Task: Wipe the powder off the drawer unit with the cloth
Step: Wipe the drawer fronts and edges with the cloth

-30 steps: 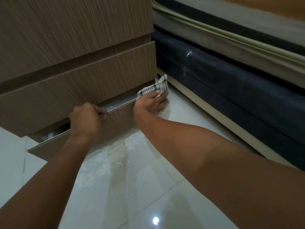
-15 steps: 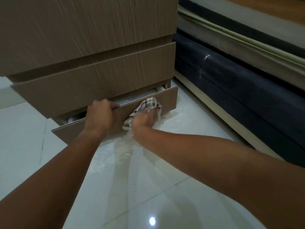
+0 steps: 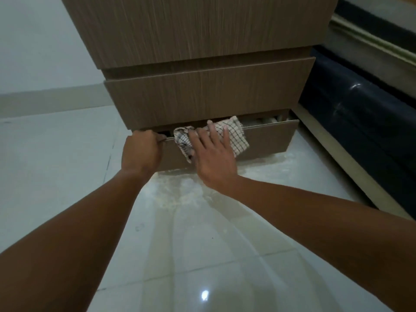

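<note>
Since half a second ago your right hand [image 3: 213, 158] has slid the cloth [image 3: 234, 136] rightward along the front and flattened out. The unit [image 3: 202, 52] stands on the tiled floor [image 3: 56, 176], its bottom drawer [image 3: 267, 140] pulled out (powder [image 3: 180, 190] lies beneath). Your left hand [image 3: 143, 152] is clenched on the drawer's top edge; the right, fingers spread, presses the cloth against the front.

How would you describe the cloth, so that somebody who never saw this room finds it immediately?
Find the brown wooden drawer unit, then its slightly open bottom drawer. The cloth hangs over that drawer's top edge, pressed under the right hand. It is the only checked fabric, pale with dark grid lines.
</note>
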A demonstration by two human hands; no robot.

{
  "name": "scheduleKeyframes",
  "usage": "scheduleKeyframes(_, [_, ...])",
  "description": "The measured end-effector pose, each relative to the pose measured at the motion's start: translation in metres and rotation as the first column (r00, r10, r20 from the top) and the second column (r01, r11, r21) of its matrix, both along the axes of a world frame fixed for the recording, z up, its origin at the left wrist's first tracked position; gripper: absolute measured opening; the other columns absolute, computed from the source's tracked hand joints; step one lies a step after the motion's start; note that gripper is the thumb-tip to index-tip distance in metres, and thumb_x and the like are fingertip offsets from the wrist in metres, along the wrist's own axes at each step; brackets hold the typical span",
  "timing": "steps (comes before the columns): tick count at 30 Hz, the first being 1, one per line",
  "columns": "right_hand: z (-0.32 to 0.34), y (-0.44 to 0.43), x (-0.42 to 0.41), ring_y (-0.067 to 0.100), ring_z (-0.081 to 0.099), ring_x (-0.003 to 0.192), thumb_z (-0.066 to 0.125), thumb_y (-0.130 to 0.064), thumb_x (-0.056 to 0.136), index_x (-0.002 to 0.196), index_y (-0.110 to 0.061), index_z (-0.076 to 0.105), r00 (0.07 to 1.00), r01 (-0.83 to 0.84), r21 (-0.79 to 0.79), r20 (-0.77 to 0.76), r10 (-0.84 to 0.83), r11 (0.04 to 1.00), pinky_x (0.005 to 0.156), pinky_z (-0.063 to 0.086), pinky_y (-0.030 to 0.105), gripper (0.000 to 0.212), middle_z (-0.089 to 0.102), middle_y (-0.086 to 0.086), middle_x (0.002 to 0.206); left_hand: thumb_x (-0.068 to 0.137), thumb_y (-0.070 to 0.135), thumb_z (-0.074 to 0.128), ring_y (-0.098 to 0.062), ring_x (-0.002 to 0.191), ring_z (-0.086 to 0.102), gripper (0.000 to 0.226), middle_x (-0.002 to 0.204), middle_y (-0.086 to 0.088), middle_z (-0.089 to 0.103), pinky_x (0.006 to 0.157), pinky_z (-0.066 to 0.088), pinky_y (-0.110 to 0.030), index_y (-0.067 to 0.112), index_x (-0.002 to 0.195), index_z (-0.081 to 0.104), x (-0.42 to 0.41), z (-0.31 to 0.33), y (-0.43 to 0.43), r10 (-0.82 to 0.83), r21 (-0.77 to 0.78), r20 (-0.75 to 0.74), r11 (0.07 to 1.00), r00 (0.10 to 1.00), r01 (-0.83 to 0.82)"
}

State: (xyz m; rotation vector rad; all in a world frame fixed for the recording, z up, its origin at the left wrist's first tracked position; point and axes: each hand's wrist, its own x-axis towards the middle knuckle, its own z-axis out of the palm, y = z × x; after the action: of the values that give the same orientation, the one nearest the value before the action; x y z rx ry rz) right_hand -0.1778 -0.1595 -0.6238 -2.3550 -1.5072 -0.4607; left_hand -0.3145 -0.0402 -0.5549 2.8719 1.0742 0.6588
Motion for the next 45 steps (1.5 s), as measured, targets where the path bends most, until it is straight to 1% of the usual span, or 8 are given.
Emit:
scheduleKeyframes(7, [0.018,0.054,-0.006,0.027,0.050,0.097,0.059,-0.028,0.089,0.143,-0.013,0.040,0.908,-0.267,-0.174,0.285,0.308,0.948,0.081,0.038,0.042,0.059,0.055,0.006,0.118,0.096,0.035,0.057,-0.030,0.076,0.070,0.025,0.090,-0.007,0.077,0.070,0.056,-0.038,0.025,0.106,0.077,-0.042,-0.013,0.024,0.125,-0.001,0.115,0.992,0.985,-0.126])
scheduleKeyframes(13, [0.009,0.085,-0.023,0.025,0.053,0.091,0.039,-0.026,0.092,0.144,-0.012,0.043,0.847,-0.353,-0.109,0.384,0.367,0.929,0.074,0.038,0.039,0.054,0.058,0.004,0.111,0.083,0.024,0.074,-0.004,0.078,0.070,0.021,0.097,0.000,0.078,0.070,0.046,-0.004,0.018,0.103,0.079,-0.048,-0.022,0.039,0.273,-0.422,0.430,0.903,0.860,-0.076])
scheduleKeyframes(18, [-0.012,0.106,-0.042,0.026,0.055,0.120,0.035,-0.018,0.098,0.155,-0.011,0.033,0.808,-0.409,-0.016,0.457,0.370,0.912,0.097,0.040,0.042,0.057,0.052,0.005,0.145,0.092,0.013,0.066,-0.016,0.091,0.074,0.015,0.092,-0.006,0.077,0.081,0.058,-0.026,0.010,0.099,0.079,-0.064,-0.024,0.057,0.346,-0.742,0.545,0.623,0.764,0.247])
scheduleKeyframes(23, [-0.034,0.100,-0.031,0.027,0.023,0.152,0.028,-0.019,0.101,0.160,-0.016,0.020,0.663,-0.426,-0.086,0.648,0.376,0.900,0.123,0.017,0.047,0.060,0.023,0.000,0.166,0.098,0.015,0.054,-0.021,0.095,0.071,0.014,0.096,-0.005,0.070,0.081,0.060,-0.031,0.012,0.099,0.068,-0.060,-0.017,0.063,0.484,-0.873,0.478,0.351,0.733,0.338])
scheduleKeyframes(30, [-0.064,0.089,0.018,0.023,0.012,0.155,0.033,-0.020,0.100,0.161,-0.010,0.008,0.402,-0.377,-0.569,0.611,0.682,0.731,0.126,0.011,0.042,0.067,0.009,0.006,0.169,0.083,0.027,0.076,-0.005,0.091,0.067,0.020,0.098,0.005,0.075,0.080,0.045,-0.012,0.018,0.101,0.079,-0.050,-0.019,0.064,0.330,-0.656,0.421,0.754,0.845,0.032])
scheduleKeyframes(35, [-0.050,0.109,0.001,0.034,0.005,0.155,-0.002,-0.015,0.097,0.160,-0.019,-0.010,0.509,-0.396,-0.654,0.427,0.747,0.644,0.122,0.020,0.054,0.064,-0.006,0.010,0.169,0.083,0.023,0.077,-0.013,0.087,0.070,0.019,0.097,-0.003,0.077,0.081,0.053,-0.022,0.014,0.100,0.079,-0.045,-0.019,0.062,0.366,-0.602,0.422,0.797,0.829,-0.045])
scheduleKeyframes(41, [-0.016,0.087,0.016,0.022,0.044,0.142,0.047,-0.032,0.092,0.155,-0.018,0.034,0.482,-0.469,-0.417,0.618,0.622,0.778,0.114,0.035,0.040,0.066,0.041,0.005,0.158,0.082,0.024,0.078,-0.010,0.086,0.067,0.018,0.098,-0.002,0.076,0.075,0.045,-0.017,0.015,0.098,0.080,-0.044,-0.013,0.062,0.368,-0.592,0.391,0.802,0.843,-0.076])
scheduleKeyframes(45, [-0.009,0.039,0.064,0.033,0.045,0.134,0.043,-0.022,0.095,0.158,-0.024,0.027,0.731,-0.396,-0.168,0.538,0.420,0.903,0.099,0.036,0.046,0.065,0.040,0.011,0.156,0.084,0.025,0.077,-0.012,0.084,0.065,0.020,0.101,-0.005,0.076,0.077,0.045,-0.020,0.013,0.101,0.079,-0.040,-0.013,0.058,0.409,-0.604,0.398,0.791,0.821,-0.101])
